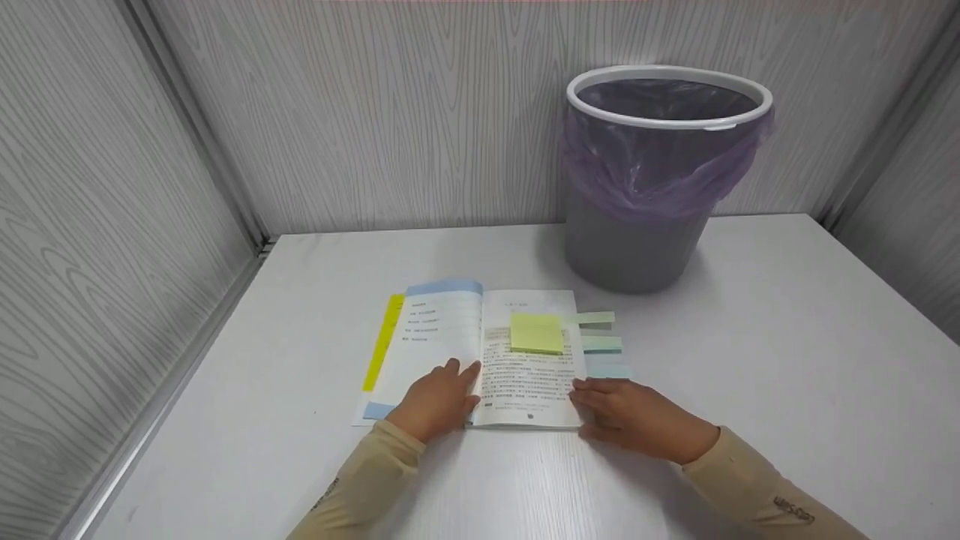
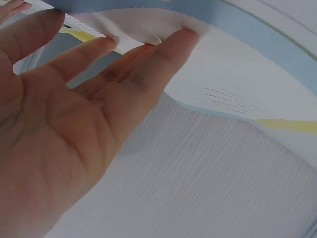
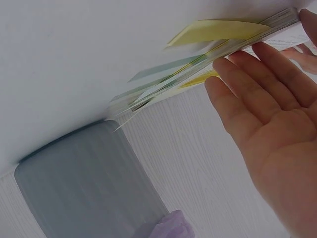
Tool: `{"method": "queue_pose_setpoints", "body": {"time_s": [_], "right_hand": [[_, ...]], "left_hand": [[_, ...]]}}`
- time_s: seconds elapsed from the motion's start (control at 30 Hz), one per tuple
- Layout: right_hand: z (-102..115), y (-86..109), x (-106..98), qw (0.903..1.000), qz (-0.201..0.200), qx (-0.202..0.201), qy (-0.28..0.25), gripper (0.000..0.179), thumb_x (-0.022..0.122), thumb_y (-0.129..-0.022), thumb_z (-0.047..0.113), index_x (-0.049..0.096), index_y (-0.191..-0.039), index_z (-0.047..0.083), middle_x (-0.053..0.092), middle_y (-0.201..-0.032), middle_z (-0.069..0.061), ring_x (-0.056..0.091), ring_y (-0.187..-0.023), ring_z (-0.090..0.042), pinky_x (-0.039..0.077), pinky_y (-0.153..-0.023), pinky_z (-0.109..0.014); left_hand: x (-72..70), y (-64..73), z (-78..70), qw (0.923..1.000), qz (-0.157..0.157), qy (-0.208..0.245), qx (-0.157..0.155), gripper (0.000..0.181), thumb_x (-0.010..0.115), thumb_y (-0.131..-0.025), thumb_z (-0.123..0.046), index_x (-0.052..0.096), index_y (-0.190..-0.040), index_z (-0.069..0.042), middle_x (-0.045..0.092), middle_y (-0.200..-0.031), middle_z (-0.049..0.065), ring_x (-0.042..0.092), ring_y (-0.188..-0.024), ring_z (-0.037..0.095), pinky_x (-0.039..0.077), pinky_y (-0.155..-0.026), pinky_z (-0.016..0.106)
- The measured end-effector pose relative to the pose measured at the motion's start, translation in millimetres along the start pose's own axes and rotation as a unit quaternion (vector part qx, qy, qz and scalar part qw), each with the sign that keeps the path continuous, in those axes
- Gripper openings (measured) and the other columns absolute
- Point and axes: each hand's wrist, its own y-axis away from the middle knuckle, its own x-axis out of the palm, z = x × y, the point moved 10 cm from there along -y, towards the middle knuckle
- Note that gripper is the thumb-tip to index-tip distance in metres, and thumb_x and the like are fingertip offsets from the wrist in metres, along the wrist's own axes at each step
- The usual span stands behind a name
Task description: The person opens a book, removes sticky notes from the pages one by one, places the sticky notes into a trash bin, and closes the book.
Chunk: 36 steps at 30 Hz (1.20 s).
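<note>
An open book (image 1: 442, 315) lies on the white table, its left page bordered in blue. My left hand (image 1: 435, 401) rests on that page beside the spine; in the left wrist view its extended fingertips (image 2: 184, 42) touch the paper. On the right page sits a pad of yellow-green sticky notes (image 1: 536, 334). Pale green and blue tabs (image 1: 602, 344) stick out past the right edge, and a bright yellow strip (image 1: 382, 345) shows at the left. With fingers nearly straight, my right hand (image 1: 637, 416) touches the book's lower right edge, also seen from below in the right wrist view.
A grey trash bin (image 1: 637, 255) with a purple liner bag (image 1: 660, 176) and a white rim ring stands behind the book, to the right. Wood-grain panels (image 1: 375, 112) enclose the table (image 1: 315, 300) at the back and both sides.
</note>
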Motion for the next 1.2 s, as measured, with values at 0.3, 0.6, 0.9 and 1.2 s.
{"method": "queue_pose_setpoints", "body": {"time_s": [0.3, 0.6, 0.9, 1.2], "right_hand": [[-20.7, -30.5, -10.6, 0.9965, -0.026, -0.002, -0.079, 0.024, 0.066, -0.092, 0.012, 0.067, -0.112, 0.000, 0.068, -0.111, -0.009, 0.063, -0.104, -0.023, 0.052, -0.088, -0.040], [-42.6, -63.6, -14.6, 0.9944, -0.059, 0.079, -0.039, 0.039, 0.068, -0.091, 0.018, 0.060, -0.124, -0.002, 0.060, -0.126, -0.018, 0.055, -0.120, -0.036, 0.044, -0.099, -0.049], [-41.9, -84.2, -10.4, 0.9949, -0.035, 0.093, -0.015, 0.045, 0.066, -0.092, 0.024, 0.057, -0.129, -0.001, 0.058, -0.130, -0.019, 0.056, -0.118, -0.036, 0.045, -0.098, -0.047], [-40.4, -92.4, -4.1, 0.9966, -0.032, 0.071, -0.026, 0.037, 0.066, -0.092, 0.019, 0.060, -0.124, 0.000, 0.062, -0.125, -0.017, 0.060, -0.113, -0.034, 0.048, -0.096, -0.046]], "left_hand": [[-0.4, -1.6, 4.1, 0.9993, -0.021, -0.031, -0.001, 0.051, 0.061, -0.095, -0.025, 0.048, -0.140, -0.003, 0.054, -0.126, 0.020, 0.059, -0.104, 0.033, 0.052, -0.086, 0.044], [2.5, -2.5, 5.2, 0.9988, -0.019, -0.044, -0.009, 0.052, 0.060, -0.095, -0.026, 0.048, -0.141, -0.005, 0.054, -0.127, 0.019, 0.059, -0.104, 0.032, 0.052, -0.085, 0.043], [0.7, -4.7, -0.7, 0.9985, -0.029, -0.045, -0.002, 0.052, 0.060, -0.096, -0.025, 0.047, -0.141, -0.004, 0.052, -0.130, 0.020, 0.058, -0.106, 0.032, 0.053, -0.083, 0.043], [0.3, -2.9, -3.0, 0.9987, -0.019, -0.046, -0.007, 0.054, 0.060, -0.096, -0.025, 0.045, -0.142, -0.003, 0.049, -0.136, 0.021, 0.055, -0.115, 0.033, 0.052, -0.088, 0.043]]}}
